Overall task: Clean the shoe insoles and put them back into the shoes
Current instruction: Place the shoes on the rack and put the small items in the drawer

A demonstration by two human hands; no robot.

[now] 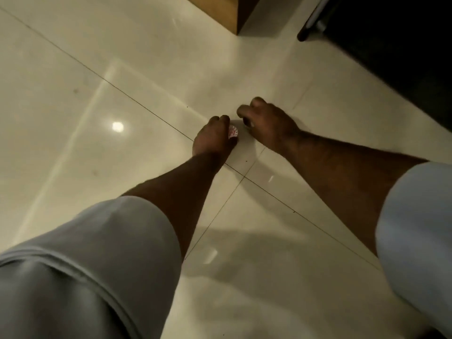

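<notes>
Near the middle of the scene, over a dark grout line, the left hand curls its fingers round a small round white object with red markings; only a sliver of that object shows at the right edge of the hand, and what it is cannot be told. Just to its right, close but apart from it, the right hand hangs with its fingers bent inward toward the palm; nothing can be seen held in them, though blur leaves their tips unclear. Neither insoles nor shoes show in this view.

Both bare forearms reach away from the camera, the left one coming up from the near left, the right one from the near right. Each ends nearer the camera in a pushed-up light grey fabric sleeve: the left grey sleeve fills the near left corner, the right grey sleeve the near right edge.

Under the hands lies a glossy cream tiled floor, crossed by thin dark grout lines, with a bright round light reflection on the left. At the far middle stands the corner of a tan wooden furniture piece. Along the far right runs a large dark object with a rounded black edge; its kind cannot be made out
</notes>
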